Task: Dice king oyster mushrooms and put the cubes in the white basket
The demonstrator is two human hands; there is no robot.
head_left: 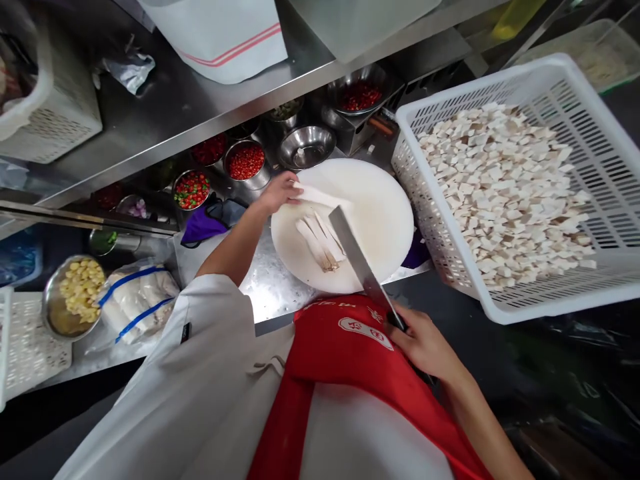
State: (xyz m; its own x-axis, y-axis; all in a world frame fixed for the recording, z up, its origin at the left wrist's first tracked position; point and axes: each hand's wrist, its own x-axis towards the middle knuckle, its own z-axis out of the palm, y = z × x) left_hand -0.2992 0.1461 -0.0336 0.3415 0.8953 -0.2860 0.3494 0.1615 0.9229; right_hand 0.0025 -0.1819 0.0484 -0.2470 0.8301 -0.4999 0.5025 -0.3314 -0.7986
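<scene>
My right hand [424,341] is closed round the handle of a cleaver [359,259], whose blade reaches over a round white cutting board [380,213]. Its tip rests beside several long white mushroom strips [317,241] lying on the board. My left hand [281,192] grips a whole white mushroom piece [323,197] at the board's far left edge. A white slotted basket [595,140] at the right holds a heap of diced white mushroom pieces [505,193].
Steel bowls of chopped red chilli [245,162], mixed chilli [191,190] and an empty steel bowl [306,147] stand behind the board. A bowl of yellow pieces [77,290] and a plastic bag [135,300] sit at the left. A steel shelf [190,100] runs above.
</scene>
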